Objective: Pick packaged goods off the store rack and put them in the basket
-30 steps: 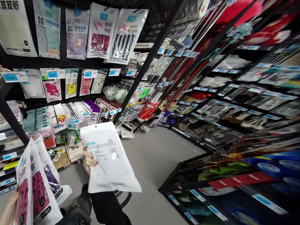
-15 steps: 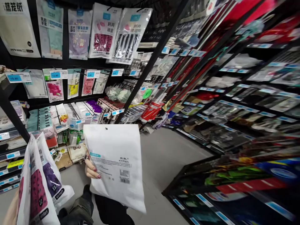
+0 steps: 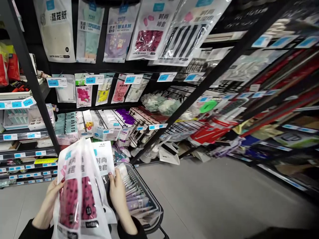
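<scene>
My left hand (image 3: 53, 196) is closed on the left edge of white-and-clear packets of sleeve covers (image 3: 72, 202), dark pink with black spots, overlapping one another. Behind them, at their right, is another sleeve cover packet (image 3: 102, 162) with black contents partly showing. My right hand (image 3: 116, 187) pinches its right edge, thumb towards me. The packets are held upright, close together, fronts facing me. Below and right of my right hand is a dark shopping basket (image 3: 159, 205) holding a row of packets (image 3: 137, 196).
Ahead, a black rack carries hanging packets (image 3: 149, 33), price tags (image 3: 94, 79) and boxed goods (image 3: 66, 127). A slanting black post (image 3: 199, 89) stands right of centre. A white dustpan (image 3: 169, 156) sits low by it. Grey floor (image 3: 199, 189) runs right; shelves (image 3: 281, 176) line the far right.
The packet in my right hand showed its back and now shows its front, brought left against the packets in my left hand. My view has turned left; the basket has come into sight.
</scene>
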